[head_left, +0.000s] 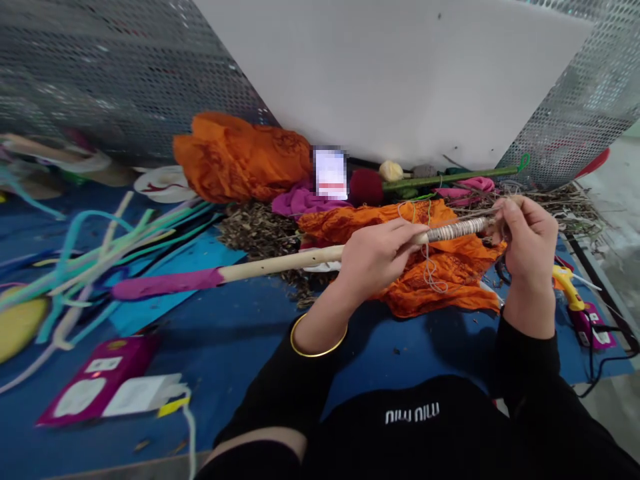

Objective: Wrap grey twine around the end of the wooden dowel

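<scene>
Left hand (375, 260) grips stick (280, 262) | right hand (531, 233) pinches its cord-wound end (457, 231) (the tip is hidden from me) | orange cloth (465, 280) below

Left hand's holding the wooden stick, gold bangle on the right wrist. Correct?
Not quite: the gold bangle is on the left wrist, as the head view shows. The left hand does hold the wooden stick.

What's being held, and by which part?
The left hand holds a stick beside its cord-wrapped stretch; the right hand is at that stretch's other end, grip unclear.
</scene>
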The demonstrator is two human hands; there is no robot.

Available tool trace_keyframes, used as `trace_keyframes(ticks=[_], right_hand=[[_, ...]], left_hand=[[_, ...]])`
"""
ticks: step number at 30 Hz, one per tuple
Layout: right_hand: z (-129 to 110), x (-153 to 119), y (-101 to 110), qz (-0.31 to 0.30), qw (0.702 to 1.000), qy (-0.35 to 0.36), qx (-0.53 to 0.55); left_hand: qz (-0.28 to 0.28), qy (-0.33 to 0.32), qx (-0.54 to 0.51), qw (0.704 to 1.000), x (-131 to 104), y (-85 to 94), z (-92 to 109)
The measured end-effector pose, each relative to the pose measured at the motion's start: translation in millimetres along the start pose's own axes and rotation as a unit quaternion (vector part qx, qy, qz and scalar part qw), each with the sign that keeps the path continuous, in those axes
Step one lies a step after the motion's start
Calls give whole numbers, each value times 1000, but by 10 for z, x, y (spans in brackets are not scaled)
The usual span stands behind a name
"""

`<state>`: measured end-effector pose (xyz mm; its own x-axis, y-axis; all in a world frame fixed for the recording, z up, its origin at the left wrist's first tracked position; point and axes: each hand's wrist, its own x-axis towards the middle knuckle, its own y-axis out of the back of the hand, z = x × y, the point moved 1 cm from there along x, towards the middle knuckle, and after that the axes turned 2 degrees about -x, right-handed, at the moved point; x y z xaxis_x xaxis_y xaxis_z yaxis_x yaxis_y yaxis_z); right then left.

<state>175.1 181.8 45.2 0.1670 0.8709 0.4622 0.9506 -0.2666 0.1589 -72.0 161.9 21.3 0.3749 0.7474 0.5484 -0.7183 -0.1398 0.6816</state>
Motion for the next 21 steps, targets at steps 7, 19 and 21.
trace_keyframes(ticks=[7,19,21], right_hand=[[483,181,-131,-134,950,-31,-280],[17,-386,-638,-189,975,112,-30],[-54,-415,-584,-114,969,213,-40]], left_hand=[[40,91,-236,967,28,79,35],[118,112,-232,959,45,61,-54],[119,105,-234,959,54,36,-69]])
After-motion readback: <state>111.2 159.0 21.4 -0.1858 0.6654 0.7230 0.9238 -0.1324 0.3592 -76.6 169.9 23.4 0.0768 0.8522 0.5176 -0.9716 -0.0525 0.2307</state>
